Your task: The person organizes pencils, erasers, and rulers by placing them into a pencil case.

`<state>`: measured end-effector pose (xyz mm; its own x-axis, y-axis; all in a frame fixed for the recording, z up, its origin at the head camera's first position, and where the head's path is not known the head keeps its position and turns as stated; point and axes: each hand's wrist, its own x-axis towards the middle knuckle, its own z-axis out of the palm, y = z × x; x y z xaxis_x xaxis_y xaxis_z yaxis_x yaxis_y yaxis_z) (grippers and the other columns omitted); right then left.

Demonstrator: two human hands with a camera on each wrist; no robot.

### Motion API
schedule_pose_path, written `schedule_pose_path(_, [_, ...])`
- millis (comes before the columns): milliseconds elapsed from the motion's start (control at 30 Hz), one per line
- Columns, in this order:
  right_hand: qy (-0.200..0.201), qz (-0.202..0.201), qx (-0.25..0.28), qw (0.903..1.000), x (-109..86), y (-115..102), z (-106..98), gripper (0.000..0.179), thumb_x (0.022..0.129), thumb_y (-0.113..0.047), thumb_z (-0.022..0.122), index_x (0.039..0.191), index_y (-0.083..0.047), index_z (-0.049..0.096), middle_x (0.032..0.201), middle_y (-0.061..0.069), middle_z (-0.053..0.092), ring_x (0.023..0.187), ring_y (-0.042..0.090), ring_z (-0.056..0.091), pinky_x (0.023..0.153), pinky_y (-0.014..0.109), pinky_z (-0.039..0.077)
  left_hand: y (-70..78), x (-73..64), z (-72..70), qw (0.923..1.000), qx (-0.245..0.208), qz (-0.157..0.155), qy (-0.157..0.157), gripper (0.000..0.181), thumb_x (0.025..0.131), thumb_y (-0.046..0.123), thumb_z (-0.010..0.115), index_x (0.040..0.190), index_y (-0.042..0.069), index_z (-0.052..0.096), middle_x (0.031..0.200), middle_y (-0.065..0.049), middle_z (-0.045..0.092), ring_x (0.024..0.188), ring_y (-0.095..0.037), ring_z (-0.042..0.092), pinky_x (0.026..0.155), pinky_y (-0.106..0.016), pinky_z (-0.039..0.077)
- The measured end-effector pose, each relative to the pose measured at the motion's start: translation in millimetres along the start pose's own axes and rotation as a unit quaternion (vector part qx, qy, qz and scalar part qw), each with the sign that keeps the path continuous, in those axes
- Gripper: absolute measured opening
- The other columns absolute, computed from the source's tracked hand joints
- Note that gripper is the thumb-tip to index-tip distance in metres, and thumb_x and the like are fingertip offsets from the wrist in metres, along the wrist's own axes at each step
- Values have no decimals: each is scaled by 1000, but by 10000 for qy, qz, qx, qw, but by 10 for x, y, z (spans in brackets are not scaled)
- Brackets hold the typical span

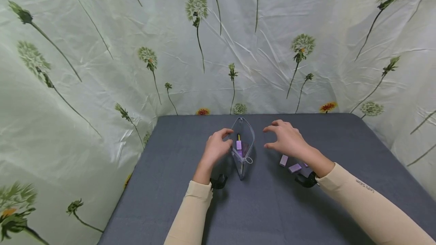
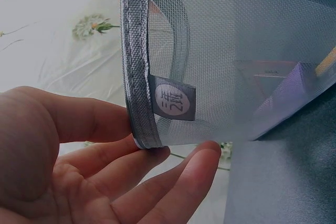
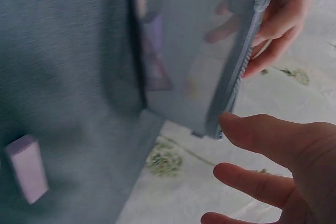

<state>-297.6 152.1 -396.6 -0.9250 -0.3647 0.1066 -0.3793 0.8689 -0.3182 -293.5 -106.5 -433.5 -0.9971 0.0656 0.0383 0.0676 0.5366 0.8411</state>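
Observation:
A grey mesh zip pouch (image 1: 242,169) stands on the table with its mouth spread apart. My left hand (image 1: 217,146) pinches its left rim between thumb and fingers, beside a small fabric label (image 2: 174,99). Inside the pouch lie a small purple block (image 1: 239,145), a yellow item (image 1: 239,137) and a clear set square (image 2: 270,70) seen through the mesh. To the right of the pouch my right hand (image 1: 287,139) hovers with thumb and fingers spread, nothing between them. In the right wrist view, its thumb tip overlaps the rim of the pouch (image 3: 178,61).
On the dark grey table (image 1: 163,199), below the right hand, lie a pale purple block (image 1: 284,160) and a second block (image 1: 295,168); a third (image 1: 305,165) is partly hidden by the right wrist. A dandelion-print curtain (image 1: 170,29) hangs behind and along the sides.

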Motion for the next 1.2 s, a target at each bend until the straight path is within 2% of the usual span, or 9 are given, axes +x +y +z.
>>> schedule_pose_path(267, [-134,87,-193,9997,-118,165,78,55,82,-32,84,131,-14,68,141,23,48,125,50,43,87,70,39,-2,-9,-6,10000,18,-1,46,38,97,11,59,134,19,65,143,-6,58,67,-36,67,49,-28,40])
schedule_pose_path(600, [-125,223,-222,9994,-225,339,202,53,82,-32,85,129,-13,69,138,24,50,121,50,45,85,68,40,-32,6,0,10000,6,81,51,38,97,12,60,134,20,66,142,-5,59,60,-22,63,50,-28,42])
schedule_pose_path(1100, [-253,424,-134,9987,-421,625,425,60,81,-37,85,131,-9,67,135,25,50,118,52,46,80,68,40,-13,-14,-4,9999,-100,91,-30,42,98,13,60,139,18,62,144,-5,57,71,-40,67,53,-29,45])
schedule_pose_path(1200, [-280,485,-197,9982,-444,648,477,62,80,-40,85,130,-8,68,135,26,50,118,52,46,79,68,41,-11,-16,-7,9999,-79,92,-19,41,98,14,60,139,21,63,144,-4,57,65,-36,65,52,-28,44])
